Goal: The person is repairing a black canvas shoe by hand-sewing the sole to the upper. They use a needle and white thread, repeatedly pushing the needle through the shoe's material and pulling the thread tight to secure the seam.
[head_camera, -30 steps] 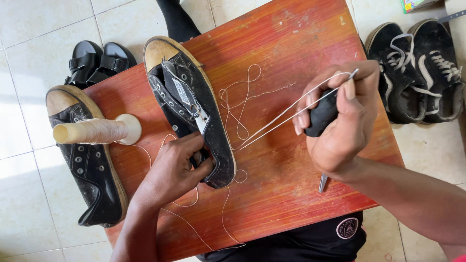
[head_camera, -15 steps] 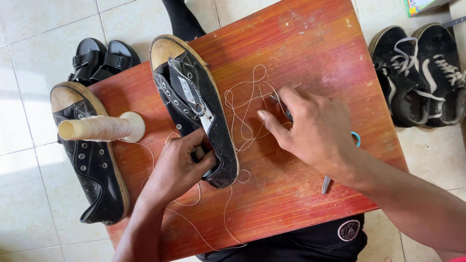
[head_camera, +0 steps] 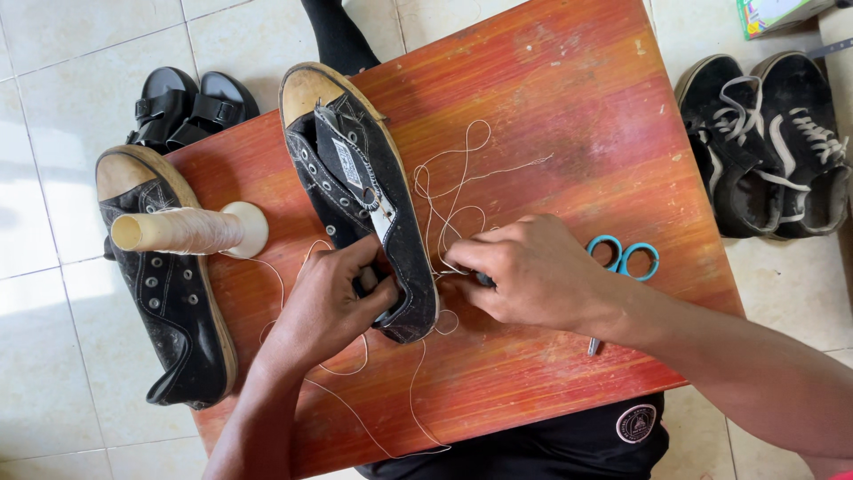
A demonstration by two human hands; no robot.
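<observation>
Hands at near centre of the worn red wooden board (head_camera: 569,116). Left hand (head_camera: 333,298) is curled around the heel end of the black canvas low-top shoe (head_camera: 364,196), fingers grasping its rim and pressing it onto the board. Right hand (head_camera: 533,271) lies just right of the same heel, fingers pinched together against the shoe's side where the off-white thread (head_camera: 449,191) meets it; what the fingertips grip is hidden, cannot tell beyond the thread. Loose thread trails off the near edge of the board and loops in tangles to the right of the shoe. Scissors with blue loop handles (head_camera: 622,258) lie partly under the right wrist. Shoe runs from near centre toward far left, toe far, tongue pulled open. Left of it, a cone-shaped spool of cream thread (head_camera: 182,231) lies on its side across a second black canvas shoe (head_camera: 169,293) at the board's left edge. Farther left, on the pale tile floor (head_camera: 53,89), black strapped sandals (head_camera: 187,111). Far right, a pair of black laced sneakers (head_camera: 769,147).
</observation>
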